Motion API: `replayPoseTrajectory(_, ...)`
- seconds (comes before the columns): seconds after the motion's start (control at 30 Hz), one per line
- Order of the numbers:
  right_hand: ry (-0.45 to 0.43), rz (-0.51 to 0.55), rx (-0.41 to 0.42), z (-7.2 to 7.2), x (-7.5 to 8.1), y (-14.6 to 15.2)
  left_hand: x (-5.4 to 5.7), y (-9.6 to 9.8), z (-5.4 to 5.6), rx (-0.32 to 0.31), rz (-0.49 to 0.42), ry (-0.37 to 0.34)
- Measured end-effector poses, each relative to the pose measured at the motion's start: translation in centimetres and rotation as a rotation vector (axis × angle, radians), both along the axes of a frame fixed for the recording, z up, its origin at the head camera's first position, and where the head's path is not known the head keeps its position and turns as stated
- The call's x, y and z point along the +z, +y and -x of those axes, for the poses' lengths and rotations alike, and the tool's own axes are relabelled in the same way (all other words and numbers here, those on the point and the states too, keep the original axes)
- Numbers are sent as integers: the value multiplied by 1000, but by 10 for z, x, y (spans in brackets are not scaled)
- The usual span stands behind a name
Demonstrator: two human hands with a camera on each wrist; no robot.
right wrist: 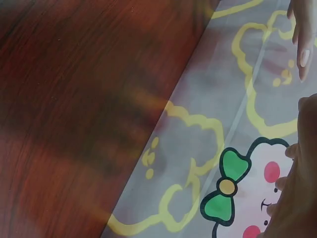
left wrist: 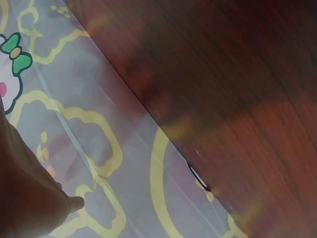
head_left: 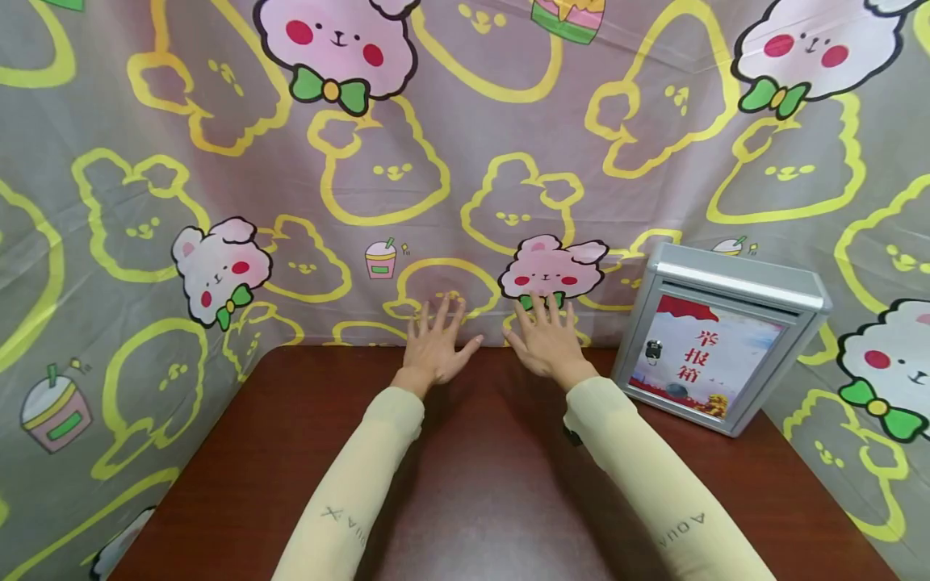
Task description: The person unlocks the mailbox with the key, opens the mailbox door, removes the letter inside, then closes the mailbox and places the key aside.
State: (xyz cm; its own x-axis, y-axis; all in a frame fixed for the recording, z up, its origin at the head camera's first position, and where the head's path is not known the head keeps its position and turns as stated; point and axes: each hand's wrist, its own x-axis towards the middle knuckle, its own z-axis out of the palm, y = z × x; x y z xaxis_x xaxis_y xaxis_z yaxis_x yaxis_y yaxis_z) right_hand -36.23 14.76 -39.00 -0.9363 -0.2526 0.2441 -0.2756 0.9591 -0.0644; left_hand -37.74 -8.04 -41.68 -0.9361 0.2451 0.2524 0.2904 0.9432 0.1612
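Observation:
My left hand (head_left: 436, 347) reaches over the far edge of the brown table (head_left: 465, 484), fingers straight and spread, holding nothing. Beside it, a short gap to the right, my right hand (head_left: 548, 343) is stretched out the same way with nothing in it. Both palms face down or forward, and both hands are in front of the patterned curtain (head_left: 450, 218); whether they touch it I cannot tell. In the right wrist view, part of the right hand (right wrist: 299, 183) shows at the right edge, with fingers of the left hand (right wrist: 303, 39) above it.
A grey metal-framed box (head_left: 814, 294) with a slot, a small padlock (head_left: 654, 349) and red lettering stands upright at the table's right rear, right of my right hand. The curtain hangs behind the table and along both sides. A dark item (head_left: 572, 436) shows under the right cuff.

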Motion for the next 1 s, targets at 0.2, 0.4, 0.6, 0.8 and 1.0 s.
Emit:
replayPoseTrajectory(0.2, 12, 47, 9, -5, -2, 6, 2, 3, -4, -10, -21, 0)
replayPoseTrajectory(0.4, 25, 43, 33, -14, -8, 10, 0, 2, -9, -32, -53, 17)
replayPoseTrajectory(0.6, 45, 46, 70, -30, -6, 14, -4, 2, -13, -61, -73, 69)
replayPoseTrajectory(0.8, 117, 58, 114, -45, -1, 23, -3, 11, -16, -101, -75, 116)
replayPoseTrajectory(1.0, 140, 99, 145, -60, 0, 33, -2, 17, -20, -132, -105, 93)
